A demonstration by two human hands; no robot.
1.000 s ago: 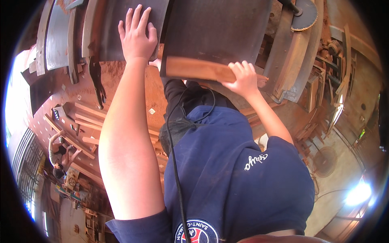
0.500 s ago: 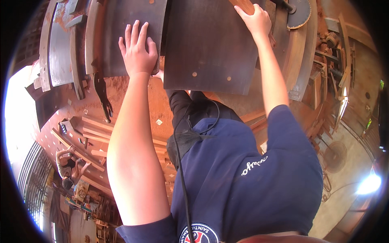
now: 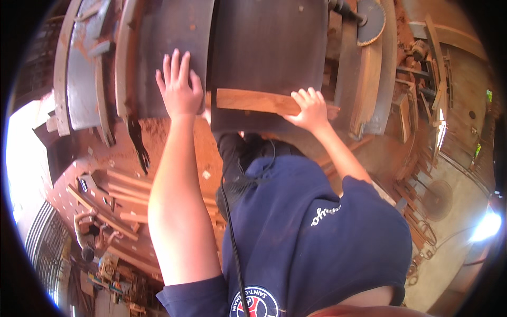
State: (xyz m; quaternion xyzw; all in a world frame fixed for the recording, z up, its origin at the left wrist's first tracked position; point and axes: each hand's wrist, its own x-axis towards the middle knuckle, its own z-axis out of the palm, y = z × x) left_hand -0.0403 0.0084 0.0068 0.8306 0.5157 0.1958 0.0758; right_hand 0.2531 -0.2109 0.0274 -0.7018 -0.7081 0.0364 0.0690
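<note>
A reddish-brown wooden board [image 3: 251, 100] lies crosswise over the near part of the dark metal machine table [image 3: 269, 50]. My right hand [image 3: 309, 109] grips the board close to its right end, thumb on the near side and fingers over the top. On the dark plate left of the table's gap, my left hand [image 3: 179, 84] rests flat with its fingers spread, holding nothing. The board's left end reaches near the gap, a short way right of my left wrist.
A toothed circular blade [image 3: 371, 22] on a shaft stands at the upper right. Timber strips [image 3: 129, 179] lie on the dusty floor at left, where another person [image 3: 92, 232] sits low. Wood scraps [image 3: 417, 100] are heaped at the right. A black cable [image 3: 236, 248] hangs down my shirt.
My right hand has drawn the board from the table's far right toward me, and it now lies crosswise. My left hand has shifted slightly nearer in the picture, still spread on the plate.
</note>
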